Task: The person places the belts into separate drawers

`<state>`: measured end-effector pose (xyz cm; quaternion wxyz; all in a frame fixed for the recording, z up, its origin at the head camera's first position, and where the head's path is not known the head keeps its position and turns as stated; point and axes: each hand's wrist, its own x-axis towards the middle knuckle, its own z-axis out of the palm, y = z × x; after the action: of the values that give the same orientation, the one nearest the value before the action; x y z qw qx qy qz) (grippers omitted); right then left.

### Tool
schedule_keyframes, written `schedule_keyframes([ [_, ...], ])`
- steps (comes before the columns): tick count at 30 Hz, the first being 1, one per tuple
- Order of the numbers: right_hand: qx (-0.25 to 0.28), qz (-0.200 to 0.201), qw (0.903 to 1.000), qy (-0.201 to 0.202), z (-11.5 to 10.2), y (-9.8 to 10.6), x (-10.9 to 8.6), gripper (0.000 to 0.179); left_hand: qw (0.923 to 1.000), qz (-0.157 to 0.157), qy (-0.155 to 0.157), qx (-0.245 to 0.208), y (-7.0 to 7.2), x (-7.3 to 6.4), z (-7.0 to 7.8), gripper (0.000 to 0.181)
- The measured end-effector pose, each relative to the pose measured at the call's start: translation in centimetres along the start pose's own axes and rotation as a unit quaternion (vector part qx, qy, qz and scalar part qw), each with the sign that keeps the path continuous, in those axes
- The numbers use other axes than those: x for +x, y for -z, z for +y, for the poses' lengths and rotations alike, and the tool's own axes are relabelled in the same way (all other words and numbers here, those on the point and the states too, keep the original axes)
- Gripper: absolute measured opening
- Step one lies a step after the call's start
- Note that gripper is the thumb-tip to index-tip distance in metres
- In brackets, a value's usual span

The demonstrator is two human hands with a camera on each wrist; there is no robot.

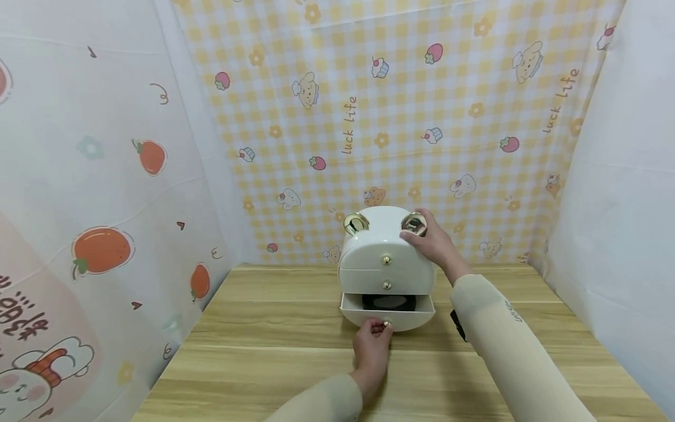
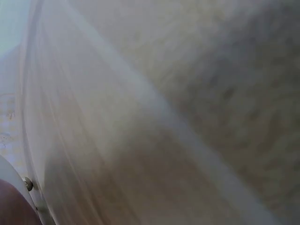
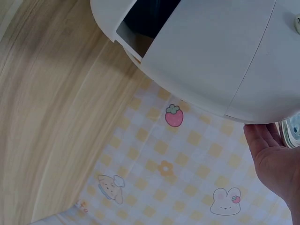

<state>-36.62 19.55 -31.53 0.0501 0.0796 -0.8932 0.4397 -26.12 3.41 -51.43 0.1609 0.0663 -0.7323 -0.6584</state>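
A white small drawer cabinet with a rounded top, gold knobs and two gold round ears stands on the table. Its bottom drawer is pulled out, and a black round object lies inside. My left hand pinches the gold knob of that drawer. Up at the top right corner, my right hand grips the cabinet around the right gold ear; in the right wrist view its fingers go partly behind the cabinet. The left wrist view is mostly blurred, with a gold knob at its edge.
The cabinet stands on a wood-grain table. Behind it hangs a yellow checked cloth with cartoon prints. White cloths enclose the left and right sides. The left gold ear is untouched.
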Motion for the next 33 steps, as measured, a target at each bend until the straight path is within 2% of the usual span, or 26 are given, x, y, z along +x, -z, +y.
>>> schedule_keyframes([
  [16,0.003,-0.002,1.0000,0.004,-0.1,0.1,0.0,0.076,0.9987,0.034,-0.010,0.036,-1.2,2.3,-0.2,0.014],
  [24,0.000,-0.002,1.0000,0.002,-0.4,0.1,0.0,0.076,0.9938,0.069,-0.080,0.034,-1.8,3.0,-0.3,0.013],
  [31,-0.001,-0.002,1.0000,-0.002,-0.3,0.0,0.0,0.074,0.9974,0.057,-0.021,0.039,-2.1,4.0,-0.5,0.014],
  [33,-0.004,-0.001,1.0000,-0.001,-0.2,0.0,0.0,0.073,0.9974,0.056,-0.016,0.042,-2.2,4.2,-0.5,0.014],
])
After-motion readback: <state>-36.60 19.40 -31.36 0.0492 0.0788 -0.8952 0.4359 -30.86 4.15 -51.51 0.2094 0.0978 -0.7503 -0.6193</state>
